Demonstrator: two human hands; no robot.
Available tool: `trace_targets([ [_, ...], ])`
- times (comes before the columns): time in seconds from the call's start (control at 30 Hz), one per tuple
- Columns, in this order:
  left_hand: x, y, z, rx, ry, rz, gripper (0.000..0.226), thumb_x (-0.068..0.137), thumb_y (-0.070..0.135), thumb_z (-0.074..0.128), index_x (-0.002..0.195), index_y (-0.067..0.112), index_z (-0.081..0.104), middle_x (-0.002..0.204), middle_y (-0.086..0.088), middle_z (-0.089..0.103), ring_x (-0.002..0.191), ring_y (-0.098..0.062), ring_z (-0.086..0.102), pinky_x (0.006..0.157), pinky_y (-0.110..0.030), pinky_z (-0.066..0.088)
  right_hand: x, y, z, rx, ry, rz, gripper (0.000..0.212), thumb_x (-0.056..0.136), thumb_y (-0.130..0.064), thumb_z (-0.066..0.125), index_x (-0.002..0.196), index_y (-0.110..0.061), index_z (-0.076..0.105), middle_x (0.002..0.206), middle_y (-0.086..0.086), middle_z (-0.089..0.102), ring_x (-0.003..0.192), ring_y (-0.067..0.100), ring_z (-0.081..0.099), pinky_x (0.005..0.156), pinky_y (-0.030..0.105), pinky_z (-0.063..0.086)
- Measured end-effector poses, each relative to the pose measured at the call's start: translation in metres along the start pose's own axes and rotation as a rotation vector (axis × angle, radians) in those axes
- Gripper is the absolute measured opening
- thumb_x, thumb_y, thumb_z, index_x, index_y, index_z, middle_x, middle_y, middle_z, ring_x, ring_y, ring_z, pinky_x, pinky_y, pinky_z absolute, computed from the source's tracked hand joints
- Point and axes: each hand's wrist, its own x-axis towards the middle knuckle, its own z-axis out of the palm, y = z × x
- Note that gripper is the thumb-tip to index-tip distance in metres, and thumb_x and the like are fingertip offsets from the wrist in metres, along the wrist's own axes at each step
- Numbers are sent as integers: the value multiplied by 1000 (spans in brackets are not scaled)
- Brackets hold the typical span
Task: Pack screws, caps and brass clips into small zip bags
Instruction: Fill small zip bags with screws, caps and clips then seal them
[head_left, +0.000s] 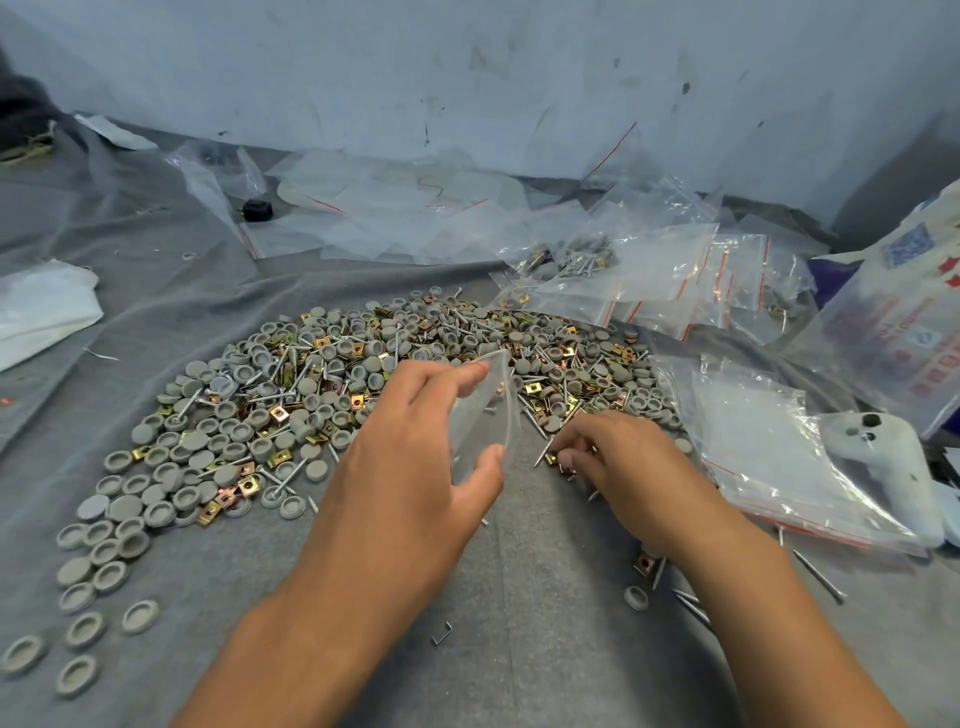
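Two hands work at the middle of the frame. The left hand pinches a thin, floppy zip bag by its edges. The right hand curls around small screws and a brass clip; they look light, hard and pointy. Beyond lies the pile of caps.

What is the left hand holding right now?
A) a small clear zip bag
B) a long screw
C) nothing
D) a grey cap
A: the left hand pinches a small clear zip bag between its thumb and fingers, held up over the grey cloth, while the right hand picks at screws and brass clips at the edge of the pile.
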Motion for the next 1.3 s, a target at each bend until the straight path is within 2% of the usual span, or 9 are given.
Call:
trace_targets([
  [0.1, 0, -1, -1, -2, 0, -3, 59, 87, 39, 68, 143, 34, 48, 115, 28, 42, 93, 17, 45, 73, -6, 36, -3, 2, -1, 22, -30, 0, 17, 93, -35, 70, 107, -38, 62, 95, -22, 52, 91, 3, 50, 78, 26, 42],
  [0.2, 0, -1, 0, 4, 2, -3, 59, 87, 39, 67, 143, 34, 49, 114, 27, 42, 92, 17, 45, 73, -6, 35, -2, -1, 0, 35, -25, 18, 15, 94, -35, 69, 105, -35, 58, 94, -19, 54, 88, 5, 52, 77, 30, 46],
  [0.33, 0, 0, 1, 11, -2, 1, 60, 87, 40, 68, 143, 35, 47, 114, 28, 41, 95, 17, 45, 73, -6, 36, 0, -4, 2, 38, -42, 20, 15, 95, -38, 66, 94, -34, 52, 91, -16, 54, 82, 2, 49, 72, 30, 46],
  [0.43, 0, 0, 1, 14, -2, -2, 61, 87, 40, 68, 143, 36, 47, 115, 28, 41, 98, 17, 44, 76, -6, 34, -1, -6, 3, 90, -16, 35, 22, 94, -39, 69, 103, -32, 50, 94, -16, 56, 86, 3, 52, 78, 32, 50],
  [0.53, 0, -1, 2, 15, -3, -3, 61, 87, 40, 68, 143, 36, 47, 116, 27, 42, 99, 16, 45, 76, -6, 34, 1, -6, 3, 83, -10, 43, 22, 94, -39, 69, 111, -33, 57, 97, -18, 58, 90, 3, 55, 83, 33, 52],
  [0.87, 0, -1, 2, 19, -1, 5, 61, 87, 42, 66, 144, 38, 45, 116, 29, 41, 98, 19, 43, 74, -5, 33, 1, -9, 4, 34, -1, 16, 14, 96, -37, 66, 91, -33, 53, 96, -17, 49, 89, 7, 49, 82, 34, 49],
  [1.07, 0, -2, 2, 22, -3, 14, 61, 88, 42, 67, 145, 38, 44, 116, 30, 40, 101, 19, 43, 76, -4, 36, 1, -11, 4, 109, 6, 49, 21, 95, -34, 68, 110, -31, 52, 96, -16, 58, 91, 7, 56, 82, 33, 51],
  [1.23, -1, -2, 2, 19, 3, 13, 61, 87, 40, 68, 144, 36, 46, 116, 28, 42, 100, 17, 45, 79, 1, 34, 3, -12, 6, 20, 68, 37, 7, 96, -32, 65, 101, -31, 59, 89, -19, 55, 84, 5, 53, 75, 29, 48],
  [1.3, 0, -2, 1, 14, 6, 18, 61, 87, 40, 67, 144, 36, 46, 116, 28, 41, 98, 18, 44, 78, -1, 36, 4, -13, 6, 9, 98, 46, 3, 97, -30, 62, 100, -30, 61, 86, -16, 57, 81, 6, 55, 73, 30, 51],
])
